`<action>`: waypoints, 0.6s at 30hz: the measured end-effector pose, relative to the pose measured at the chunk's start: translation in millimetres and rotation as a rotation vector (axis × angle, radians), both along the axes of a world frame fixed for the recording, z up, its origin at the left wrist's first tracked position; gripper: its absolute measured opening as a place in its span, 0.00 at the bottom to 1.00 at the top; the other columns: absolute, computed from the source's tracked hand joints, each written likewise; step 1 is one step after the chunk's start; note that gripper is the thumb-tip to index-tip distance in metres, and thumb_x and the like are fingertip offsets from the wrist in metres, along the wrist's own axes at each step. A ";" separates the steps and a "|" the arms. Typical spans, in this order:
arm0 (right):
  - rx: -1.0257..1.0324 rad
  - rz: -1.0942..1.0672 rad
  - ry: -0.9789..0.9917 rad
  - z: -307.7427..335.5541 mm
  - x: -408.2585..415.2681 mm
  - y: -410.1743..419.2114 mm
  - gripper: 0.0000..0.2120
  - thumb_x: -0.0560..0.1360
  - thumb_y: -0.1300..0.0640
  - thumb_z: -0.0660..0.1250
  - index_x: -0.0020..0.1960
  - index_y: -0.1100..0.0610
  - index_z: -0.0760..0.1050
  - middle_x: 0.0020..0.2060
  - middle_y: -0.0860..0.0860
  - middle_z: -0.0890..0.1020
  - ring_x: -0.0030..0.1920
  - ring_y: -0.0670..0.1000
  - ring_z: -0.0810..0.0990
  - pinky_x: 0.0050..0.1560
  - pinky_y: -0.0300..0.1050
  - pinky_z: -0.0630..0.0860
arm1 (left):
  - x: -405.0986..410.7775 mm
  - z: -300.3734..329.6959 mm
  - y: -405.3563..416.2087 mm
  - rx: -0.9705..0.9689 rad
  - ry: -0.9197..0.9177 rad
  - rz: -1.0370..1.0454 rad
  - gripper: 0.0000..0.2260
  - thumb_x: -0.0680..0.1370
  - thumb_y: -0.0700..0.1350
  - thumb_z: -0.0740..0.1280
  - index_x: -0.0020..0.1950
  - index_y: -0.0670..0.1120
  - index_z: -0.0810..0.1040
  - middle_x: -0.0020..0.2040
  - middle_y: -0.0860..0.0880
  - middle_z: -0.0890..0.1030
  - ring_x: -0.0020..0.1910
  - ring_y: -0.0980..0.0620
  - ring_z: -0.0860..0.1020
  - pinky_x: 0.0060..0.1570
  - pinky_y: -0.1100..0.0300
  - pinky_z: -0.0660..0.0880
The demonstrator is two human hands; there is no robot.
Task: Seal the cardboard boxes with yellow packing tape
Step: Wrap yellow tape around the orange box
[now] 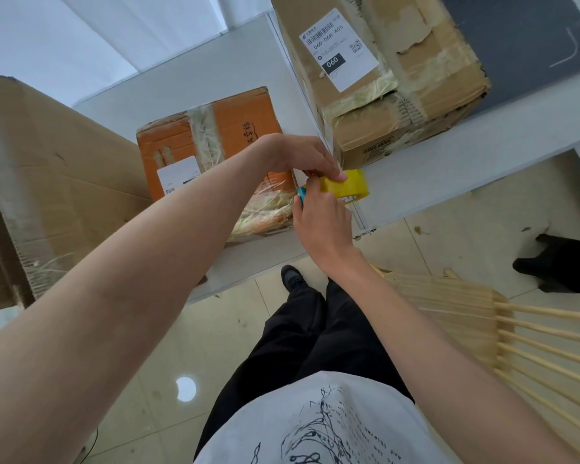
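A yellow tape roll (pixel 352 185) is held over the white table's front edge, between an orange cardboard box (pixel 215 142) and a brown cardboard box (pixel 412 78) with a white shipping label. My left hand (pixel 298 155) pinches the top of the roll with thumb and fingers. My right hand (pixel 322 219) is closed just below the roll, with a small blue object (pixel 302 194) poking out of its grip; what that object is I cannot tell. A thin clear strip of tape (pixel 327 142) runs up from the roll along the brown box's edge.
A large flattened brown cardboard (pixel 41 182) leans at the left. A dark grey panel (pixel 529 45) lies behind the brown box. A wooden slatted chair (pixel 482 323) stands at the right, a black cat (pixel 563 266) on the tiled floor beyond it.
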State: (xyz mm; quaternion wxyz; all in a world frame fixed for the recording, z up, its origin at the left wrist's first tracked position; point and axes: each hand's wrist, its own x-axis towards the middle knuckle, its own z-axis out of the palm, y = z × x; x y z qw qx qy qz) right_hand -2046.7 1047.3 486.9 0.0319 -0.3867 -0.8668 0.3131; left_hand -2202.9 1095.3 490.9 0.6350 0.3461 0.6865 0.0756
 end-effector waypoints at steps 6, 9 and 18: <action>0.029 0.041 -0.055 1.5 -2.3 -1.2 0.12 0.84 0.54 0.59 0.64 0.60 0.70 0.47 0.58 0.83 0.48 0.60 0.84 0.42 0.52 0.79 | -0.3 -0.8 0.2 -0.005 -0.003 0.005 0.17 0.78 0.52 0.73 0.62 0.44 0.83 0.55 0.51 0.85 0.53 0.54 0.80 0.50 0.65 0.77; 0.002 0.068 -0.093 -1.8 7.4 -3.2 0.11 0.84 0.56 0.59 0.64 0.60 0.70 0.44 0.57 0.81 0.46 0.61 0.83 0.37 0.52 0.73 | -0.6 -0.8 0.4 -0.003 0.028 -0.015 0.14 0.77 0.54 0.73 0.59 0.48 0.84 0.51 0.56 0.83 0.50 0.59 0.76 0.44 0.66 0.72; -0.341 -0.042 -0.211 -54.7 81.8 12.2 0.14 0.83 0.56 0.61 0.64 0.60 0.76 0.49 0.58 0.83 0.48 0.59 0.82 0.46 0.51 0.78 | -1.3 -5.1 2.4 0.030 0.046 0.000 0.23 0.78 0.56 0.71 0.68 0.45 0.80 0.66 0.50 0.79 0.61 0.52 0.76 0.56 0.63 0.70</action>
